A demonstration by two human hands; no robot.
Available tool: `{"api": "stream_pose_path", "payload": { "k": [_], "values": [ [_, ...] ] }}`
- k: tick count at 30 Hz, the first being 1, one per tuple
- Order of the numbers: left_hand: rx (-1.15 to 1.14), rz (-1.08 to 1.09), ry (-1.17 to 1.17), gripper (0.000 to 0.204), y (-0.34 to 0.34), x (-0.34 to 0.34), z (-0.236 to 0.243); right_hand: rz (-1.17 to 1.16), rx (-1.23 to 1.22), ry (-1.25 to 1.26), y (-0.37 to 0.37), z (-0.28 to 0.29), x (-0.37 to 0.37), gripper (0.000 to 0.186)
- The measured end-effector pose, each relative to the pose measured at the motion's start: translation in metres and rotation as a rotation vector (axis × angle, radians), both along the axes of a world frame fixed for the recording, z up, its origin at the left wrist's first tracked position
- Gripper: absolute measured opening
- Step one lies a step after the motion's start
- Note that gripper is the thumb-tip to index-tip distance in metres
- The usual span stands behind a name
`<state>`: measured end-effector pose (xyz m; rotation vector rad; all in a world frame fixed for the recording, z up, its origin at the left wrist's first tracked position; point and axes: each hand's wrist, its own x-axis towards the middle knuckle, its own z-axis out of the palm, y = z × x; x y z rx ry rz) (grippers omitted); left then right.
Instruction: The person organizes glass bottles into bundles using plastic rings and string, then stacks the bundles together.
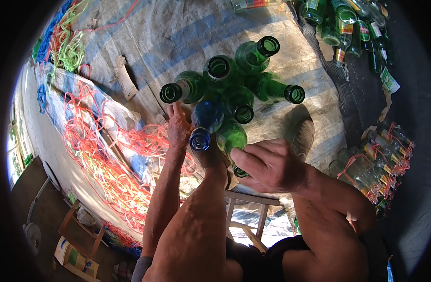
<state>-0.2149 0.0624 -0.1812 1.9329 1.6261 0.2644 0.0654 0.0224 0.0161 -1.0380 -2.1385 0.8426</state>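
Note:
A tight cluster of several glass bottles (234, 89) stands below me, necks pointing up and outward; most are green and one is blue (203, 123). My left hand (178, 127) reaches under the cluster's left side, fingers against the blue bottle and a green one (182, 89). My right hand (272, 164) is closed around the neck of the nearest green bottle (232, 141), whose mouth shows just below my fingers. My knee rises between both forearms and hides the cluster's base.
A woven blue-and-white tarp (178, 37) covers the ground. Tangled orange and green straps (107, 160) lie at left. More green bottles (347, 23) are piled at top right; tied clear bottles (380, 160) sit at right. My shoe (302, 136) and a wooden stool (248, 216) are close.

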Motion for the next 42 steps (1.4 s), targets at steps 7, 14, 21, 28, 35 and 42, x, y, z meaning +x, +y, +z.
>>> {"api": "stream_pose_path", "payload": {
  "k": [7, 14, 21, 28, 35, 42],
  "values": [
    [0.007, -0.010, 0.001, 0.072, -0.001, -0.005, -0.009, 0.010, -0.032, -0.015, 0.003, -0.001, -0.009, 0.062],
    [0.050, -0.089, 0.041, 0.057, -0.011, -0.034, -0.040, 0.027, -0.100, -0.038, -0.006, -0.011, -0.013, 0.065],
    [0.087, -0.037, -0.001, 0.057, -0.014, -0.023, -0.021, 0.002, -0.100, -0.014, -0.007, -0.007, -0.007, 0.063],
    [0.081, -0.040, -0.016, 0.059, -0.013, -0.018, -0.024, -0.267, -0.075, 0.123, 0.001, -0.014, 0.055, 0.015],
    [0.088, -0.038, -0.007, 0.060, -0.012, -0.028, -0.021, -0.868, -0.385, 0.286, 0.078, -0.024, 0.178, 0.032],
    [0.048, -0.042, -0.012, 0.062, -0.014, -0.033, -0.024, -1.199, -0.485, 0.285, 0.177, -0.056, 0.252, 0.076]
  ]
}}
